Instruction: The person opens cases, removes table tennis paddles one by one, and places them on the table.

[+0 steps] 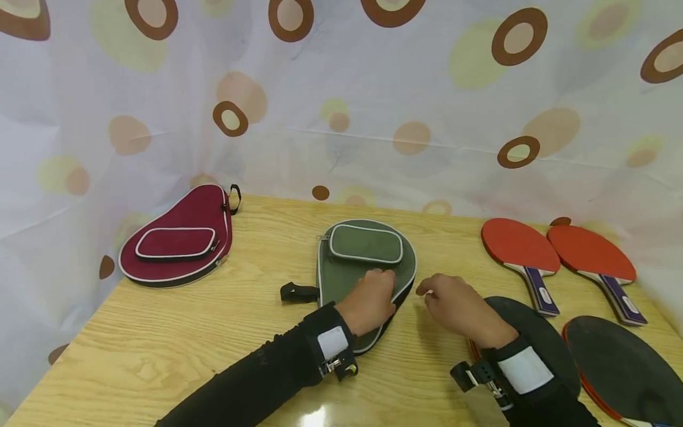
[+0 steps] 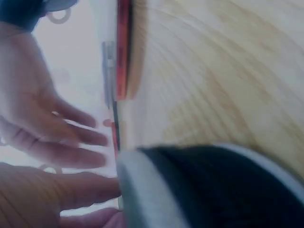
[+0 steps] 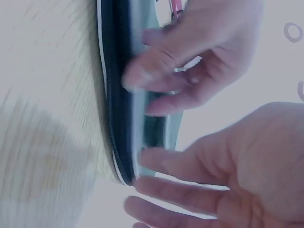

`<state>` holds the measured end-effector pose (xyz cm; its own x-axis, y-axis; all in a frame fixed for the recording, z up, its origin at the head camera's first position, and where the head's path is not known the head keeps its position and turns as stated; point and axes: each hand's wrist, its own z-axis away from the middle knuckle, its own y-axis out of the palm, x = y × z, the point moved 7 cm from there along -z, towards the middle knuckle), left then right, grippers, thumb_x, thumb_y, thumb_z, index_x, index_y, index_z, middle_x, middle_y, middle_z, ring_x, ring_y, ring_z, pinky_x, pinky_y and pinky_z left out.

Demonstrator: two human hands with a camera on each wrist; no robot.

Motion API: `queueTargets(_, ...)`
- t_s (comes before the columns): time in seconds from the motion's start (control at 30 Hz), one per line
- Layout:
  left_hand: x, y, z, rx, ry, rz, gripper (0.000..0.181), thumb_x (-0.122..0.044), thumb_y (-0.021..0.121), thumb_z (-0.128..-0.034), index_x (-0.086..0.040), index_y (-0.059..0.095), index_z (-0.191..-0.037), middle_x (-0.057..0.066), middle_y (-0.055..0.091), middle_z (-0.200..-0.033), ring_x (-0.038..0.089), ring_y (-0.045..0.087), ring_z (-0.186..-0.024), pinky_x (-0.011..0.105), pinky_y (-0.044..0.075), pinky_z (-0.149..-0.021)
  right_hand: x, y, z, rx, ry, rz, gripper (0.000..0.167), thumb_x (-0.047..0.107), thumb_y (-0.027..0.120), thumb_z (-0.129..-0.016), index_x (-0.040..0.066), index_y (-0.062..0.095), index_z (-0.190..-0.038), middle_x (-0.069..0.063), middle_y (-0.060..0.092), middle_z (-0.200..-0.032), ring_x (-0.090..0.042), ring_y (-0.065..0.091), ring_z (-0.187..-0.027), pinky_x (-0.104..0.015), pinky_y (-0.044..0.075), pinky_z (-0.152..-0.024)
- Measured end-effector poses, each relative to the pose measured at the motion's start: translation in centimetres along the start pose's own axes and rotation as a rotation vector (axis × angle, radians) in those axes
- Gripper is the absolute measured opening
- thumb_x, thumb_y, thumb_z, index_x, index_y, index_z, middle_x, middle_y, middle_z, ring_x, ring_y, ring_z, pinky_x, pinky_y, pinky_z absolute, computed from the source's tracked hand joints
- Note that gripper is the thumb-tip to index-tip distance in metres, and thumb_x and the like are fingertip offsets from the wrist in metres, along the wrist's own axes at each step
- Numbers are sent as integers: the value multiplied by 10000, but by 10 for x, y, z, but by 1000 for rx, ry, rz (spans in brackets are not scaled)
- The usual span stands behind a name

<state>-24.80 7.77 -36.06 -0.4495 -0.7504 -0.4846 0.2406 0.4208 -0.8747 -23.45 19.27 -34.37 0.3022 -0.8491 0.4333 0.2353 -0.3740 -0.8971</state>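
A green table tennis bat case (image 1: 341, 276) with white piping lies flat in the middle of the table, its small zipped pocket at the far end. My left hand (image 1: 370, 299) is over its right side, fingers bent. In the right wrist view, that left hand (image 3: 199, 61) has thumb and fingers at the case's rim, above the black zipped side (image 3: 118, 95), and seems to pinch it. Just right of the case hovers my right hand (image 1: 459, 308), its fingers loosely bent and holding nothing. The left wrist view shows the right hand's (image 2: 33, 95) fingers apart.
A maroon bat case (image 1: 178, 249) lies at the back left. Two red-faced bats (image 1: 520, 243) (image 1: 592, 252) lie at the right. Nearer are two black-faced bats (image 1: 552, 350) (image 1: 624, 362), one partly under my right forearm. A patterned curtain (image 1: 341, 89) hangs behind the table (image 1: 213, 344).
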Motion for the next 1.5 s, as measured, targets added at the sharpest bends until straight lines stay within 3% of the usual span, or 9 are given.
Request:
queueTargets(0.17,-2,10,3,68,31,-103,198,-118,825,-833,-4,705,-942,115,601,-969,214,626,-819,288,527,-662,2,-5,-2,-92,8,-16,295,69,597,-982,-86,645,-1229,-295,618,-1223,-422,641,-1045,-518,535,-827)
queueTargets(0.33,-7,12,5,58,73,-213,218,-83,790,-850,0,745,-1046,122,622,-1067,221,671,-853,279,566,-678,2,-2,-12,-152,-26,14,610,248,667,-984,-65,445,-1457,-355,453,-1424,-546,490,-1260,-676,435,-946)
queueTargets(0.57,0,9,12,129,236,-169,135,40,707,-852,-29,767,-951,55,612,-970,117,593,-791,187,464,-641,-4,-3,-27,-171,-8,17,790,310,694,-964,-2,284,-1563,-375,300,-1525,-592,364,-1342,-771,344,-957)
queueTargets(0.73,14,-2,24,174,376,-158,354,136,664,-768,-71,811,-1014,14,615,-881,111,585,-812,192,448,-666,-4,-4,-35,-158,-19,-15,767,327,682,-972,35,301,-1570,-388,273,-1523,-602,340,-1351,-744,369,-964)
queueTargets(0.83,25,-11,32,176,415,-121,415,185,625,-734,-77,816,-993,7,643,-879,112,612,-832,195,480,-715,-3,-4,-37,-144,-29,-35,704,328,650,-995,51,338,-1561,-397,260,-1520,-604,318,-1363,-712,395,-968)
queueTargets(1.0,45,-25,37,99,421,-144,347,226,563,-698,-109,648,-690,-57,501,-710,72,446,-675,204,392,-614,-2,-1,-35,-100,-87,-43,542,297,618,-1015,123,475,-1507,-390,221,-1548,-640,257,-1378,-734,358,-985)
queueTargets(1.13,59,-33,37,52,392,-214,393,236,538,-708,-133,445,-609,-79,349,-634,81,364,-627,209,297,-559,1,4,-34,-72,-188,-42,418,81,549,-1027,150,575,-1438,-367,226,-1566,-639,257,-1382,-740,328,-1006)
queueTargets(1.3,69,-42,34,31,359,-258,435,185,581,-782,-147,378,-589,-73,326,-605,78,352,-595,196,299,-537,5,10,-36,-18,-205,-37,725,-228,377,-845,161,614,-1408,-320,283,-1572,-609,322,-1363,-672,382,-979)
queueTargets(1.5,76,-50,32,-43,355,-323,352,139,617,-822,-105,510,-590,-43,435,-596,82,398,-590,211,377,-524,29,15,-38,115,-280,-62,806,-235,328,-758,111,565,-1447,-321,313,-1557,-588,304,-1388,-603,390,-991)
